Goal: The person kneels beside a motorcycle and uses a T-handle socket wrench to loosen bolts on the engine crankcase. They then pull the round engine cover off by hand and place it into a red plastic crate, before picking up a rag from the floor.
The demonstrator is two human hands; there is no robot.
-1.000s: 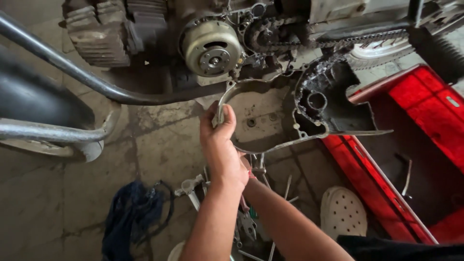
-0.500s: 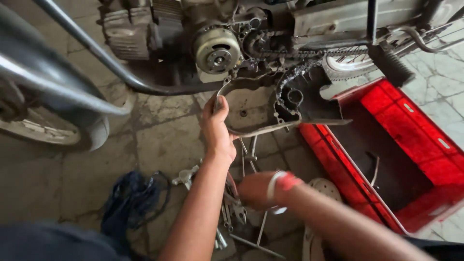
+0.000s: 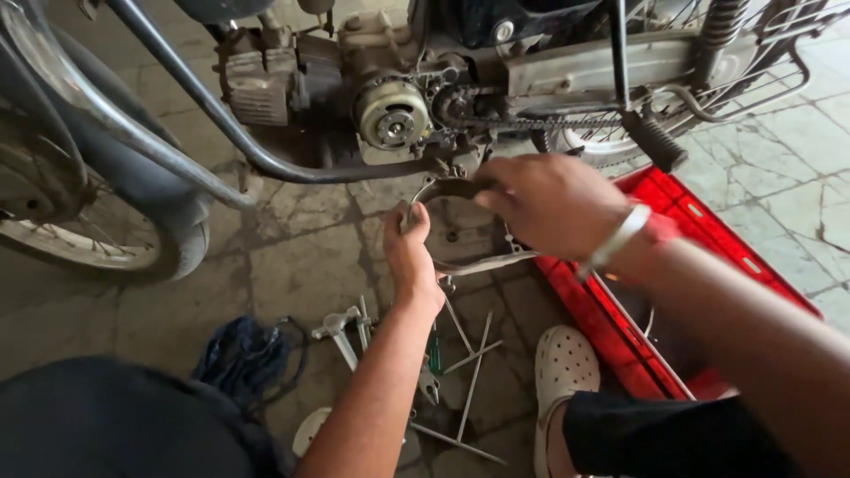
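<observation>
Now both hands hold metal engine cover point(image 3: 460, 226) under motorbike engine point(image 3: 390, 111). Left hand point(image 3: 412, 257) grips left rim, right hand point(image 3: 544, 204) closed on top edge (tools point(image 3: 452, 354) on floor below). Lining up, probably; next needs steady push.

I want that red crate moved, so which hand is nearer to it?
Right. The right hand grips the engine cover just beside the red crate; the left hand holds the cover's far edge, farther off.
</observation>
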